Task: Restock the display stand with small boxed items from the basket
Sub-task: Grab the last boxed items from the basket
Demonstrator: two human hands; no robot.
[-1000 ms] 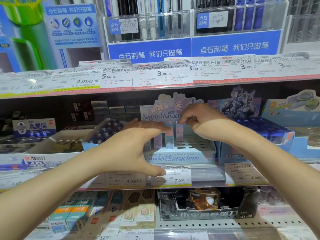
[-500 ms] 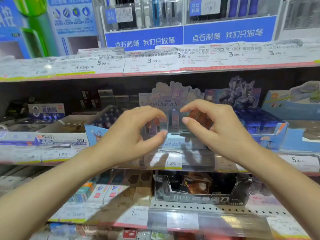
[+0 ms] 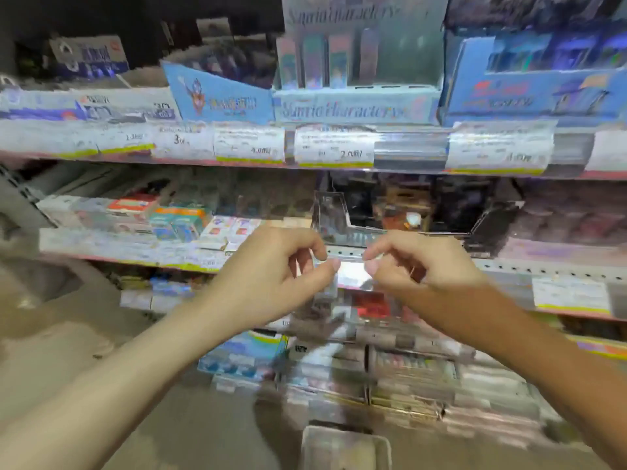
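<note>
Shelving (image 3: 339,166) fills the frame, its edges lined with blurred price tags. On the top shelf in the upper middle stands the display stand (image 3: 356,106), pale blue with a cartoon-character name across its front lip. A few small boxed items (image 3: 314,61) stand upright in its left slots, and the right part looks bare, though the blur makes the count uncertain. Blue cartons sit on either side of it. Below, in the middle right, a dark display box (image 3: 407,215) rests on the second shelf, with small colourful packets (image 3: 176,220) to its left. At the bottom centre, on the floor, the grey rim of the basket (image 3: 342,435) just shows; what lies inside cannot be made out.

Both bare forearms reach in from the lower corners. The left hand (image 3: 271,276) and right hand (image 3: 420,266) hang close together in the centre, not touching, in front of the second shelf's edge. Each has its fingers loosely curled, thumb near forefinger, with nothing visible between them.
</note>
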